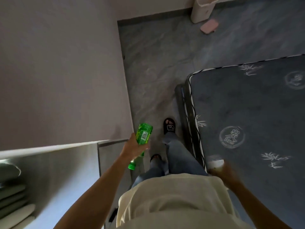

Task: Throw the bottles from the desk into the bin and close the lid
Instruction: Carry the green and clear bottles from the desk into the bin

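Observation:
My left hand grips a green plastic bottle around its middle, cap pointing down toward me, base pointing forward. My right hand holds a clear bottle with a white label, blurred, beside the mattress edge. The cream-coloured bin stands far ahead at the top of the view against the wall, only its lower body visible. A pink flat piece, possibly the bin's lid, lies on the floor in front of it.
A grey mattress with printed emblems fills the right side. A white wall and the corner of a desk or cabinet lie left. A grey marbled floor strip runs forward between them. My feet in black slippers stand on it.

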Demonstrator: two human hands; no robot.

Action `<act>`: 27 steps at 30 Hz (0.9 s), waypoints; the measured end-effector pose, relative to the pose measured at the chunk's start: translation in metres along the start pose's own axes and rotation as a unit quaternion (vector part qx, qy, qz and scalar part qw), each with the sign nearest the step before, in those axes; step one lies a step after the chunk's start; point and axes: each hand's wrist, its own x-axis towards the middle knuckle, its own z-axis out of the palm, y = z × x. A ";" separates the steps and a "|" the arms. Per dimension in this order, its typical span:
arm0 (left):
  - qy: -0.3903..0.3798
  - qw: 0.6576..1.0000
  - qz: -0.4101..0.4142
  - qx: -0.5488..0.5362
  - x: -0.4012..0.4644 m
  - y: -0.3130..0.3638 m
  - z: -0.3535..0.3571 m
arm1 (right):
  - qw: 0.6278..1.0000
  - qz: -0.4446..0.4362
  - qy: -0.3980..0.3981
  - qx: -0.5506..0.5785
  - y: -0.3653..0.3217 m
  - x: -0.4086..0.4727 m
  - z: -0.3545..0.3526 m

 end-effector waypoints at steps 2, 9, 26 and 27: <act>-0.006 1.000 0.006 0.003 0.026 0.029 -0.009 | 1.000 0.008 0.010 -0.002 -0.023 0.022 -0.017; -0.001 0.998 -0.062 0.021 0.091 0.075 -0.058 | 0.999 -0.010 0.008 -0.033 -0.153 0.103 -0.082; -0.042 0.990 -0.120 0.054 0.259 0.189 -0.204 | 0.997 -0.062 0.017 -0.049 -0.460 0.285 -0.154; -0.044 0.992 -0.110 0.052 0.274 0.208 -0.213 | 0.997 -0.057 0.017 -0.042 -0.465 0.289 -0.158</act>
